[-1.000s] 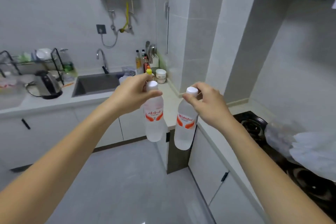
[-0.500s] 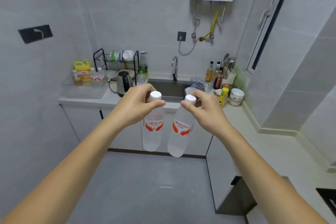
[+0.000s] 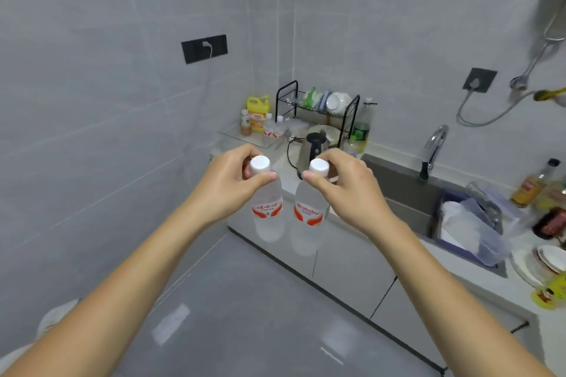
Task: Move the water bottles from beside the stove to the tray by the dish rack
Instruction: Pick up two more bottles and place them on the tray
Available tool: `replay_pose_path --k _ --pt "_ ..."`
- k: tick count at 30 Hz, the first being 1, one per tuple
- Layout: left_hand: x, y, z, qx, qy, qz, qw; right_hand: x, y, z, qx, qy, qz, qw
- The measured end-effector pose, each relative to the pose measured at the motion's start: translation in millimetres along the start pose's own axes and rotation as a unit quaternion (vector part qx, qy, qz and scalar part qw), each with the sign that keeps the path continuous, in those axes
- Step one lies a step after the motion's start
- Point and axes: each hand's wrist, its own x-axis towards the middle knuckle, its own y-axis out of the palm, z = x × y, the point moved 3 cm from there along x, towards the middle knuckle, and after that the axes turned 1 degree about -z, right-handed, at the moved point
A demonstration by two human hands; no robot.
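Carrying two bottles in mid-air — left hand (image 3: 228,184) pinches the left bottle (image 3: 268,208) at its neck under the white cap, right hand (image 3: 344,190) likewise the right bottle (image 3: 309,217). Both hang short of the tray (image 3: 232,135) at the counter's far left corner, beside the dish rack (image 3: 318,110). Likely full, heavy, slick, thin-walled — neck hold looks soundest.

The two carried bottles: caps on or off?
On. A white cap sits on the left bottle and the right bottle, each pinched at the neck by the left hand and right hand.
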Motion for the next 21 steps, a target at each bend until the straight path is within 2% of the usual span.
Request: replay_pose_path --k 4,9,15,21 --pt "44 -15 52 0.006 -0.055 -0.041 0.998 71 55 -8 0.032 -0.042 0.04 0.998" --pt "111 -35 136 0.011 -0.098 -0.064 0.993 155 130 -17 0.068 -0.041 0.078 0.994" --pt "222 -54 229 0.041 -0.076 -0.059 0.995 271 215 -29 0.061 -0.023 0.087 0.994" --pt "337 -70 290 0.019 -0.064 -0.027 0.997 376 273 -44 0.067 0.004 0.039 0.997"
